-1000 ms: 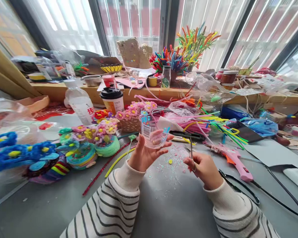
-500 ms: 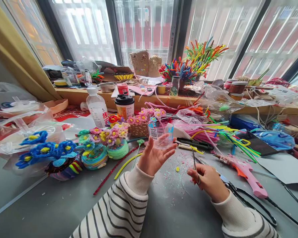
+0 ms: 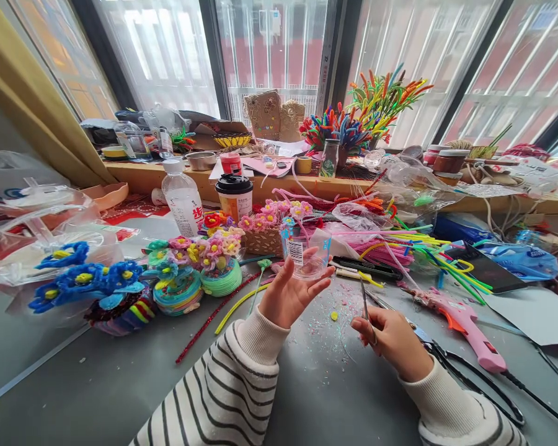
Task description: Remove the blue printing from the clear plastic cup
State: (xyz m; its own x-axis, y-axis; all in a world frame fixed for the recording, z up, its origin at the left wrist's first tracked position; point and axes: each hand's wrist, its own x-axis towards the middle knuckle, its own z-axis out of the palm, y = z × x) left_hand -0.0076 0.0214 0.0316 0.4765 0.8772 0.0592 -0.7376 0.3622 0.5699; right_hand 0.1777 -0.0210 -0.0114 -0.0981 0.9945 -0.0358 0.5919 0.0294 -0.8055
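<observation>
Still, the left hand [image 3: 291, 294] supports the clear cup [image 3: 309, 263] above the table [image 3: 316, 402], palm open and fingers spread, as before. Pink fuzzy flowers [image 3: 276, 214] fill the woven basket [image 3: 263, 243] behind it. The right hand [image 3: 393, 337] keeps its fingers closed around the scissors [image 3: 365, 310], which point upward.

We see bright daylight from the windows [image 3: 272, 49], their panes washed pale; the table [image 3: 316, 402] shows soft shadows, its edges stretched.

Pink glue gun [image 3: 465, 322], blk/wht striped sleeves [image 3: 223, 384]
</observation>
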